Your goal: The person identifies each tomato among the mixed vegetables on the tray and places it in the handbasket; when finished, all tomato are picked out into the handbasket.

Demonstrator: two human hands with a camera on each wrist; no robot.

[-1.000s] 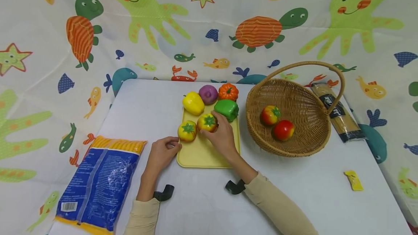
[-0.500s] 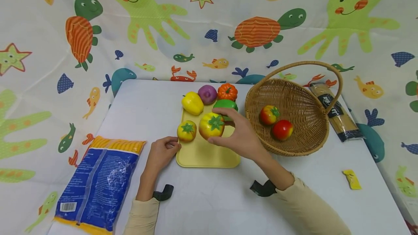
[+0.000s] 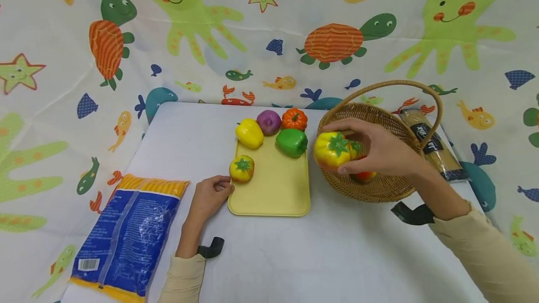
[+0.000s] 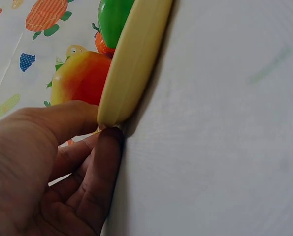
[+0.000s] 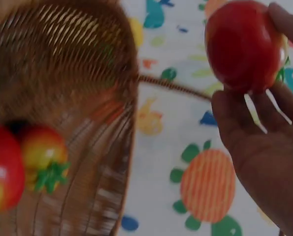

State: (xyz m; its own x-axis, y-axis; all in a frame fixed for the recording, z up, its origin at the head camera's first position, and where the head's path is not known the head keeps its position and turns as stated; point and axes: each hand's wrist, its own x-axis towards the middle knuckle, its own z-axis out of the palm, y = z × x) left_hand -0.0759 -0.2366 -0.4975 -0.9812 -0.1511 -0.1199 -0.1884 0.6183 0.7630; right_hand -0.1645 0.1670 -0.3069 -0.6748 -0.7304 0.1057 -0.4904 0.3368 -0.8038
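My right hand (image 3: 379, 148) holds a yellow-and-red toy tomato (image 3: 330, 151) with a green leafy top, over the left part of a wicker basket (image 3: 343, 188). The right wrist view shows the red underside of this tomato (image 5: 242, 46) between thumb and fingers. Inside the basket lie two more red-yellow toy fruits, partly hidden in the head view. My left hand (image 3: 212, 195) pinches the left rim of a yellow tray (image 3: 269, 200), thumb and finger meeting at its edge in the left wrist view. Another toy tomato (image 3: 242, 169) sits on the tray near that hand.
Toward the tray's back are a yellow pepper (image 3: 249, 133), a purple round vegetable (image 3: 268, 122), an orange pumpkin (image 3: 294, 119) and a green pepper (image 3: 291, 142). A blue packet (image 3: 126, 237) lies at left, and a brown packet (image 3: 433, 144) behind the basket. Its tall handle (image 3: 396, 83) arches up.
My right hand has lifted the toy tomato off the tray and carried it rightward to above the basket. My left hand has stayed at the tray's edge.
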